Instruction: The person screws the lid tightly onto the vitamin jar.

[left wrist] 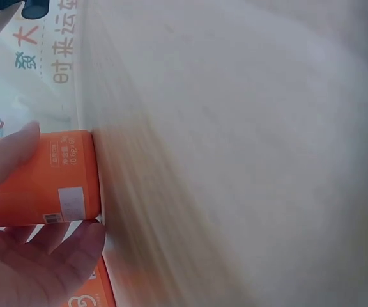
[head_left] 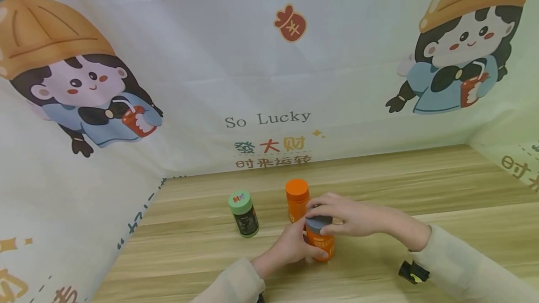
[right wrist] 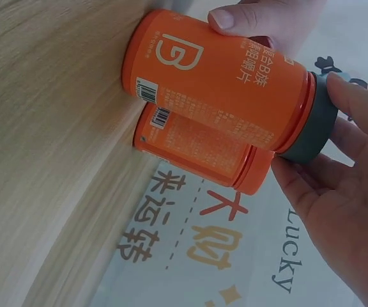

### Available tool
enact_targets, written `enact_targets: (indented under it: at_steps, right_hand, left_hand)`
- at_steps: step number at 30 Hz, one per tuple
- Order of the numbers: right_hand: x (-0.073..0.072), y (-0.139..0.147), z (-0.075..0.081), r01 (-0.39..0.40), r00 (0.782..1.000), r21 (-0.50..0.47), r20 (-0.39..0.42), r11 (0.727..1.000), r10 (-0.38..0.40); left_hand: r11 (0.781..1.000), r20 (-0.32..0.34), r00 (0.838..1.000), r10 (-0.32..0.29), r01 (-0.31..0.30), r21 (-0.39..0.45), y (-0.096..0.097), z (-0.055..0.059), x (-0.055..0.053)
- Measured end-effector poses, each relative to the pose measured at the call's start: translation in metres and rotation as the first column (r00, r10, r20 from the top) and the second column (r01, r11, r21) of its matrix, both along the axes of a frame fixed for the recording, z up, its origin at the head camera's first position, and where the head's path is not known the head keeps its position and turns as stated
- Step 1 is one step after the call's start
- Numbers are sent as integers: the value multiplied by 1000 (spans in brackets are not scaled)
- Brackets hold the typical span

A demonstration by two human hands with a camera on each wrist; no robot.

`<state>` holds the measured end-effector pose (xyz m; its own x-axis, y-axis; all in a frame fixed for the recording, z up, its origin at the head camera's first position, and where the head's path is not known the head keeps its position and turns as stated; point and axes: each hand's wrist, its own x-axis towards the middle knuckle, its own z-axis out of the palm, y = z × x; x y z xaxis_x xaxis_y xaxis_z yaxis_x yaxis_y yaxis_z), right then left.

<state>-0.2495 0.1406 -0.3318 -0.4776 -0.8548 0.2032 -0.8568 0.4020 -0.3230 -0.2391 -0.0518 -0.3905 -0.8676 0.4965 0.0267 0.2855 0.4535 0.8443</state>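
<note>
An orange pill bottle with a dark grey lid (head_left: 318, 224) stands upright on the table, its label printed with a large B. My left hand (head_left: 292, 245) holds its body (left wrist: 37, 182) low down, thumb on one side and fingers on the other. The right hand (head_left: 351, 214) grips the grey lid (right wrist: 313, 121) from above, fingers curled around its rim. Just behind stands a second orange bottle (head_left: 297, 200) with an orange lid, partly hidden by the hands. To the left is a dark bottle with a light green lid (head_left: 244, 214).
The wood-patterned table (head_left: 189, 247) ends at a white printed cloth backdrop (head_left: 202, 83) that rises at the back and sides. A black strapped device (head_left: 414, 272) sits under the right sleeve.
</note>
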Motion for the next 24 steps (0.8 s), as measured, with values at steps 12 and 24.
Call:
enact_targets:
  at_steps: [12, 24]
  right_hand:
    - [-14, 16, -3, 71, 996, -46, -55, 996, -74]
    - [-39, 57, -2, 233, 972, -73, 0, 970, -233]
  left_hand:
    - [993, 60, 993, 106, -102, -64, -14, 6, 3]
    - [985, -8, 988, 152, -152, -75, -57, 10, 5]
